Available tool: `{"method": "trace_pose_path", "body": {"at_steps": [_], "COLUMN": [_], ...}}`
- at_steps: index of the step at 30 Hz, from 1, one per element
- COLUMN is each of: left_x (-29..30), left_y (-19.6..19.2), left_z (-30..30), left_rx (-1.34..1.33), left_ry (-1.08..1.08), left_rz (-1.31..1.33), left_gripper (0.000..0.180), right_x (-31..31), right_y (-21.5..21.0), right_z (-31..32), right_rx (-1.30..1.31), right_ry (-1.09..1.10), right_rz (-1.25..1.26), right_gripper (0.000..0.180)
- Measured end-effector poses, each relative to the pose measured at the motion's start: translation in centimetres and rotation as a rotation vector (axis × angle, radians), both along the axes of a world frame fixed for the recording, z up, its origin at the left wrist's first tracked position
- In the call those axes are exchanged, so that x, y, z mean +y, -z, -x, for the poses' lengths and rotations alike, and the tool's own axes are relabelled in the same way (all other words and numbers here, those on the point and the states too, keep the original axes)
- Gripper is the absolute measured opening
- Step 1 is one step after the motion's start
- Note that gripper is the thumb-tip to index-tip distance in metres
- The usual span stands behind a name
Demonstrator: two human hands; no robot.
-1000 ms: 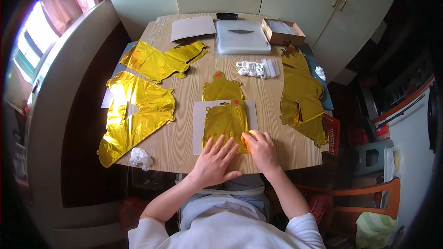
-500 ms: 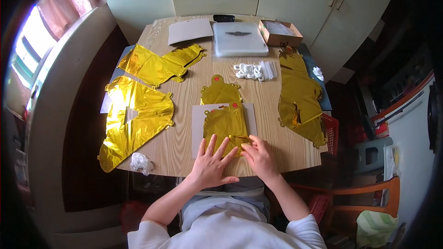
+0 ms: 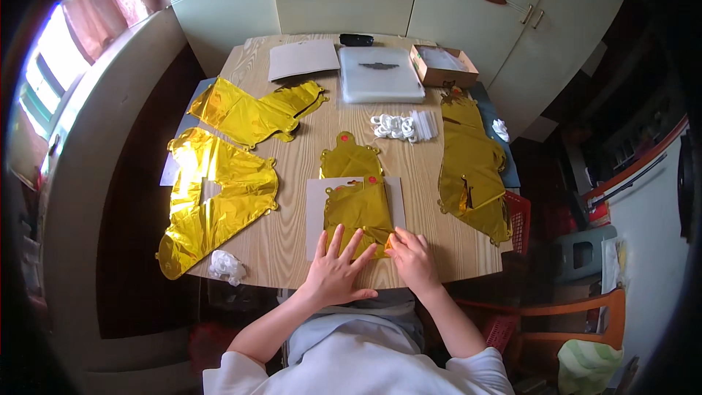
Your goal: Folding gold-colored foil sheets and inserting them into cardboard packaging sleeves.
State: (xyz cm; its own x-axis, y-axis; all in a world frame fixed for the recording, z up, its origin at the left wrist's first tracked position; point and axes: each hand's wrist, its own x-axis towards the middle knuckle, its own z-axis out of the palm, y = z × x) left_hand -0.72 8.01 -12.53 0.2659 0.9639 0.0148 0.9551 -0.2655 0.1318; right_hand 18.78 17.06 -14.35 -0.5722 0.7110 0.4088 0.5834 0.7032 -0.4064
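Note:
A flat gold foil balloon [image 3: 358,206], folded over, lies on a light grey backing card [image 3: 315,212] at the table's near edge. My left hand [image 3: 333,272] is open, fingers spread flat over the foil's near part. At the foil's near right corner, my right hand [image 3: 414,257] is closed, pinching the foil's edge between thumb and fingertips. Another stretch of gold foil [image 3: 352,162] with a red dot shows beyond the card's far edge; whether it belongs to the same balloon I cannot tell.
More flat gold foil balloons lie at left [image 3: 219,183] and right [image 3: 474,161]. Farther back are grey cards [image 3: 303,60], a stack of clear bags [image 3: 382,80], an open carton [image 3: 446,73] and white cord bundles [image 3: 395,127]. Crumpled white tissue [image 3: 227,267] sits near the left edge.
My right hand still pinches the foil's corner and has shifted slightly, with an orange glint now showing there. The left hand stays spread on the foil. The whole view has tilted a little.

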Motion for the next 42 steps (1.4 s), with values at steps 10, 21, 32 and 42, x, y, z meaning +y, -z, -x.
{"method": "trace_pose_path", "body": {"at_steps": [10,21,32,42], "left_x": [0.3,0.5,0.7,0.8], "left_y": [-0.7,-0.8,-1.0,-1.1], "left_z": [0.1,0.1,0.2,0.2], "left_rx": [0.004,-0.003,-0.008,0.029], "left_ry": [-0.006,-0.008,-0.012,0.000], "left_rz": [0.053,0.107,0.102,0.136], "left_gripper": [0.094,0.094,0.091,0.092], "right_x": [2.6,6.7,8.7,5.5], "right_y": [-0.4,-1.1,-0.6,0.3], "right_z": [1.7,2.3,4.4,4.8], "right_rx": [0.097,0.207,0.056,-0.377], "right_ry": [0.085,0.018,-0.012,-0.303], "right_rz": [0.431,0.872,0.192,0.010], "right_gripper": [0.064,0.071,0.047,0.069]}}
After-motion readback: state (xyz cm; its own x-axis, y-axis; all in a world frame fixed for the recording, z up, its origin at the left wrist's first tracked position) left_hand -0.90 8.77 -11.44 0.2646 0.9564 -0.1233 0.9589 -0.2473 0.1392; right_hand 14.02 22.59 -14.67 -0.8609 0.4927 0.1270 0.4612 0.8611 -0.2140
